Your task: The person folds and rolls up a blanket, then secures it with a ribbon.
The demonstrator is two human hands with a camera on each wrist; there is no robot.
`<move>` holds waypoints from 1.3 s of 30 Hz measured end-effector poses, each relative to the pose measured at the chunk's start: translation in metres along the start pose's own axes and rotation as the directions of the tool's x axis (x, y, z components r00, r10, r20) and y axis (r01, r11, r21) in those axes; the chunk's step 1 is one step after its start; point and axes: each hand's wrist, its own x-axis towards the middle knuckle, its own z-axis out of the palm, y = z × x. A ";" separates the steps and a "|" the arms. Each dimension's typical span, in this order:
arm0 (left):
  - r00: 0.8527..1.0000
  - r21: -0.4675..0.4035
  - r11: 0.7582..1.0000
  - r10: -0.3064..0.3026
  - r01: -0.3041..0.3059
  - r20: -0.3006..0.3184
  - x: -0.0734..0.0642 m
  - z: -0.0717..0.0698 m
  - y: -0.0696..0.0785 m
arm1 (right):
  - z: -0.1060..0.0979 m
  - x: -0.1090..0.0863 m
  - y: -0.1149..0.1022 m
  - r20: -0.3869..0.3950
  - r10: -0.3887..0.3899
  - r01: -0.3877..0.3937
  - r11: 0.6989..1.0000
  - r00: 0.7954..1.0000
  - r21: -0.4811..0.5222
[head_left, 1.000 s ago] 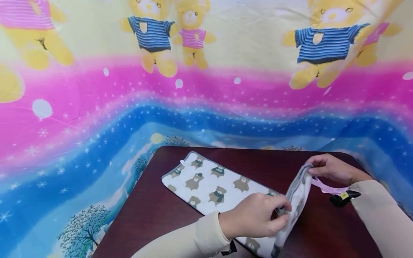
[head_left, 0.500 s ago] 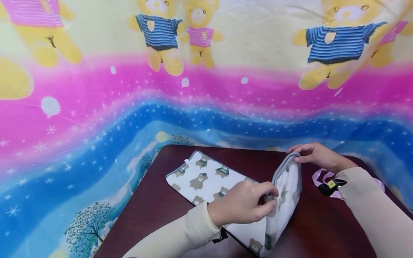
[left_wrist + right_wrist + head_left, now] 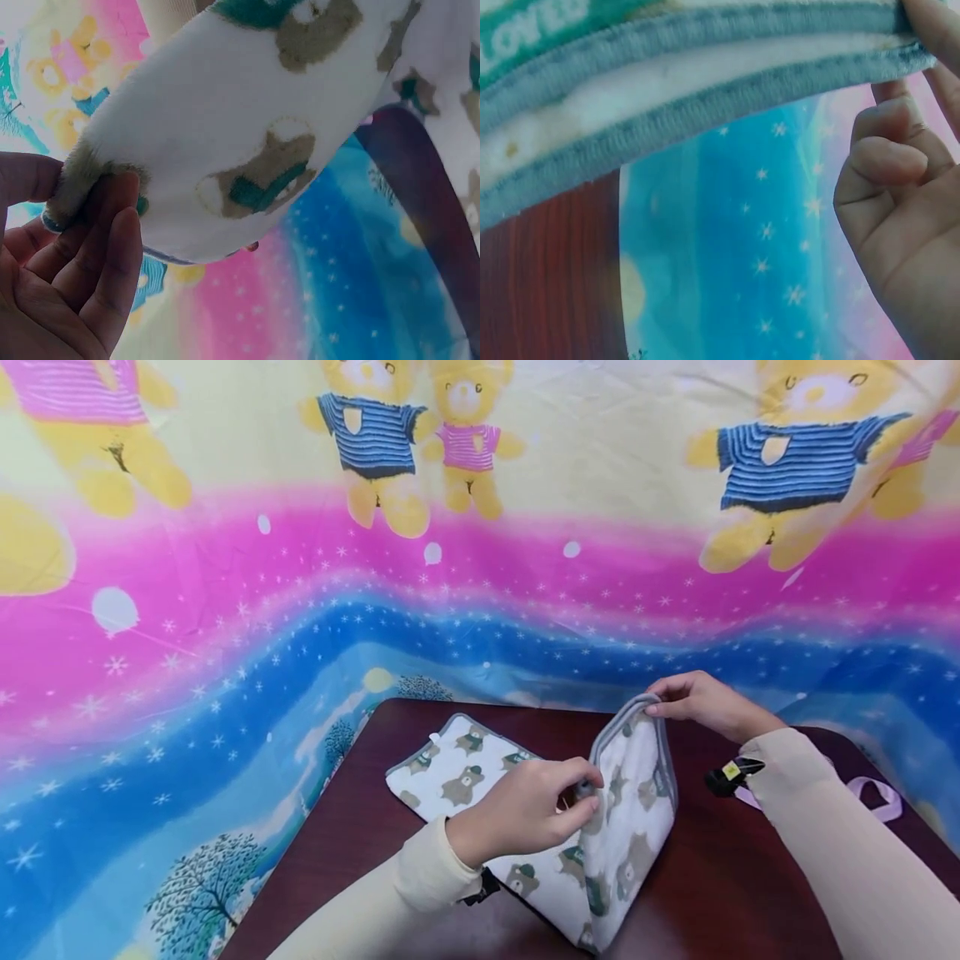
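A white plush cloth with brown bears and grey edging is folded, one part lying flat on the table and the right part lifted upright. My left hand pinches the near edge of the raised part between thumb and fingers; in the left wrist view the cloth bunches at those fingertips. At the upper far corner my right hand pinches the grey edging. Two edged layers of the cloth meet at the right hand's fingers in the right wrist view.
The dark reddish-brown table has rounded corners. A pale pink ribbon lies at its right side, partly behind the right sleeve. A printed bear curtain hangs behind the table.
Both hands have moved left, carrying the raised part of the cloth with them, and it now turns its face more toward the head camera. More of the pink ribbon shows at the right.
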 end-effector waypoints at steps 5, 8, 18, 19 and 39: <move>0.999 -0.015 0.999 -0.031 0.031 -0.022 -0.001 -0.017 -0.007 | 0.006 0.016 -0.010 -0.018 -0.008 0.008 1.000 1.000 0.020; 0.998 -0.024 0.998 -0.051 0.049 -0.044 -0.003 -0.028 -0.011 | 0.009 0.025 -0.019 -0.034 -0.001 0.002 1.000 0.999 0.002; 0.989 0.029 0.993 -0.114 0.117 -0.089 -0.013 -0.060 -0.032 | 0.019 0.057 -0.049 -0.031 0.020 -0.015 0.989 0.999 0.148; 0.988 0.036 0.991 -0.122 0.126 -0.095 -0.014 -0.062 -0.035 | 0.021 0.060 -0.051 -0.030 0.012 -0.007 0.989 0.999 0.150; 0.871 -0.062 0.872 -0.489 0.486 -0.045 -0.060 -0.098 -0.096 | 0.097 0.129 -0.058 -0.116 -0.006 0.040 0.953 0.993 0.299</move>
